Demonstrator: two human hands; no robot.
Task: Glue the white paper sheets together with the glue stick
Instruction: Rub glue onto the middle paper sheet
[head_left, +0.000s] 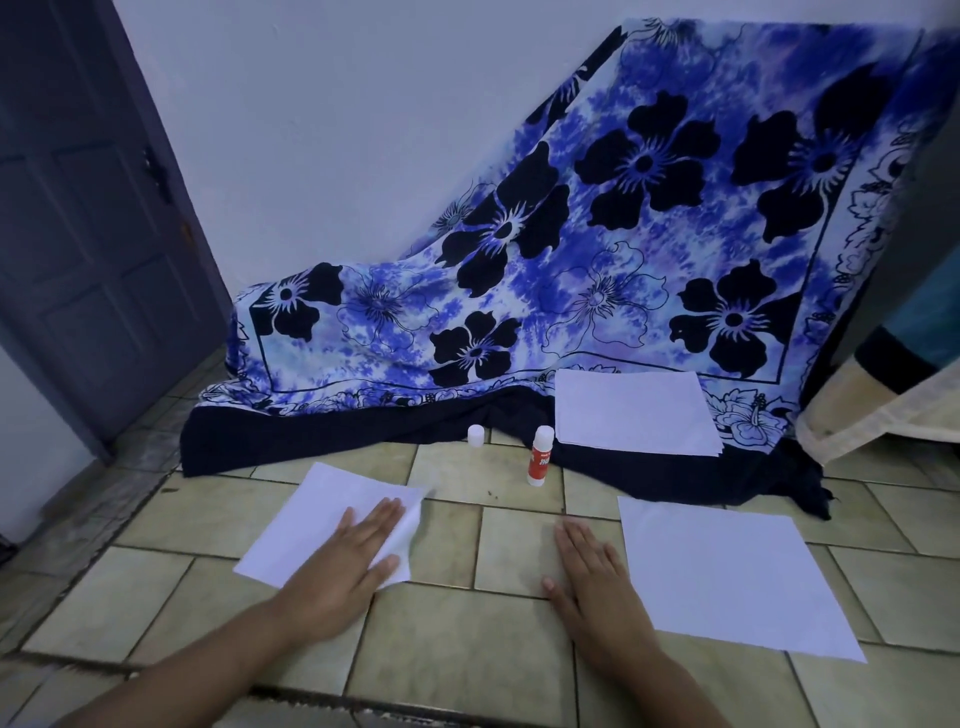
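A white paper sheet (306, 525) lies on the tiled floor at the left, its right edge curled up. My left hand (350, 556) rests flat on that sheet's right part, fingers together. My right hand (592, 571) lies flat on the bare tile, just left of a second white sheet (727, 571). A stack of white sheets (634, 413) sits farther back on the cloth. The glue stick (540, 456), red and white, stands upright and uncapped between the sheets. Its white cap (475, 435) stands to its left.
A blue flowered cloth (597, 260) drapes over something against the white wall and spreads onto the floor. A dark door (88, 208) is at the left. A pale mat or mattress edge (883, 410) shows at the right.
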